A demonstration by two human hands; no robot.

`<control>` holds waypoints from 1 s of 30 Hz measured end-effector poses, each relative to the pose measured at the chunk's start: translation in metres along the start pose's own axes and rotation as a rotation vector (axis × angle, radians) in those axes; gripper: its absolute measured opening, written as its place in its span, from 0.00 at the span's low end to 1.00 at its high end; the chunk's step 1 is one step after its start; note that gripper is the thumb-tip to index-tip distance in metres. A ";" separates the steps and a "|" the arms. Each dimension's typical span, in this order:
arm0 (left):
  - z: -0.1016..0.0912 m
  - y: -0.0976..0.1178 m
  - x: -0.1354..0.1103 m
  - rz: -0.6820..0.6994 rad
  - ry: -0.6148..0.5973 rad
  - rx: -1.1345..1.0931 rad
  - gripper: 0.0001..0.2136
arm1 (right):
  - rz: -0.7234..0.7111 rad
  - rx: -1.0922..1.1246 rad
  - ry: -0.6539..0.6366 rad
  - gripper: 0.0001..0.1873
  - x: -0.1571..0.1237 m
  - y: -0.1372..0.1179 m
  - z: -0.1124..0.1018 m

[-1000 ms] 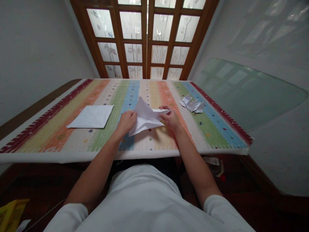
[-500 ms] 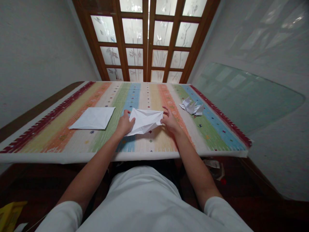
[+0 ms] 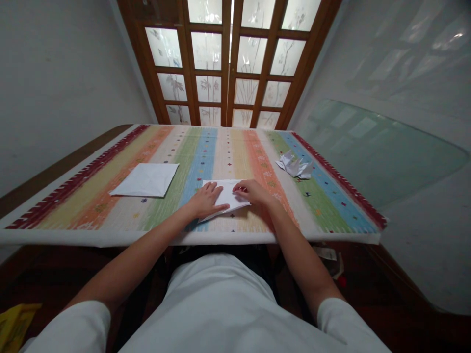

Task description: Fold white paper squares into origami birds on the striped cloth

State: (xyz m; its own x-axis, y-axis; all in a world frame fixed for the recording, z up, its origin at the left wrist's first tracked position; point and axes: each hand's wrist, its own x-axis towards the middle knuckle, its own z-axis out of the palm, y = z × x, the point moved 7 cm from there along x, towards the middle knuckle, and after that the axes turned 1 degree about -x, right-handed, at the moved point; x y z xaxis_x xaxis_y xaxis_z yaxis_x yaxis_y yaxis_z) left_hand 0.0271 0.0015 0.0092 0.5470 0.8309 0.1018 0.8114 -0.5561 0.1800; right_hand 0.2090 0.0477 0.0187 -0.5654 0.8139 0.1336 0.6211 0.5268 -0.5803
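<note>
I've got the folded paper point(image 3: 226, 195) down flat now — left hand point(image 3: 208, 200) and right hand point(image 3: 254, 192) pressing open-palmed, not gripping.

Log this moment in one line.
left hand: on folded white paper | right hand: same paper | nearby: flat white paper square, crumpled white paper

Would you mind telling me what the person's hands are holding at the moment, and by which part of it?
Nothing is gripped: the left hand and the right hand rest flat on top of the folded white paper, one at each side, pinning it to the striped cloth.
</note>
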 end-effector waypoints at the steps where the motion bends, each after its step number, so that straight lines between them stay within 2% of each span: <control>1: 0.005 0.000 -0.002 -0.009 -0.030 0.006 0.44 | 0.010 -0.025 0.010 0.14 0.000 -0.002 0.000; 4: 0.016 0.000 -0.009 -0.014 -0.080 0.035 0.56 | 0.026 -0.205 -0.017 0.33 -0.008 -0.015 0.013; 6: 0.020 0.000 -0.012 -0.011 -0.084 0.045 0.58 | 0.071 -0.350 -0.048 0.38 -0.019 -0.021 0.029; 8: 0.022 -0.001 -0.013 -0.011 -0.081 0.038 0.58 | 0.105 -0.448 -0.028 0.44 -0.033 -0.024 0.041; 12: 0.024 -0.003 -0.013 -0.020 -0.075 0.002 0.55 | 0.082 -0.474 -0.007 0.43 -0.055 -0.023 0.052; 18: 0.021 -0.002 -0.013 -0.090 -0.095 -0.008 0.49 | 0.068 -0.477 -0.095 0.44 -0.069 -0.010 0.039; 21: 0.015 -0.003 -0.017 -0.170 -0.094 0.003 0.44 | 0.085 -0.440 -0.131 0.42 -0.069 0.013 0.017; 23: 0.010 -0.003 -0.021 -0.190 -0.087 -0.006 0.39 | 0.080 -0.372 -0.128 0.40 -0.067 0.034 -0.008; 24: 0.008 -0.003 -0.023 -0.187 -0.074 -0.017 0.37 | 0.077 -0.341 -0.068 0.39 -0.065 0.044 -0.027; 26: 0.003 -0.005 -0.024 -0.175 -0.016 -0.057 0.33 | 0.163 -0.341 0.159 0.32 -0.063 0.071 -0.073; 28: -0.003 -0.008 -0.023 -0.168 0.077 -0.130 0.26 | 0.350 -0.383 0.429 0.30 -0.068 0.100 -0.118; 30: -0.008 -0.014 -0.020 -0.173 0.175 -0.238 0.20 | 0.517 -0.431 0.574 0.29 -0.075 0.122 -0.146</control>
State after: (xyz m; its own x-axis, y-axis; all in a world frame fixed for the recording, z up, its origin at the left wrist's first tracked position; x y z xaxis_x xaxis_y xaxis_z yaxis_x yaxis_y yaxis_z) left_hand 0.0031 -0.0069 0.0124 0.3454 0.9142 0.2122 0.8068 -0.4047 0.4303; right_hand 0.4063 0.0872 0.0547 0.1309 0.9121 0.3885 0.9398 0.0107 -0.3417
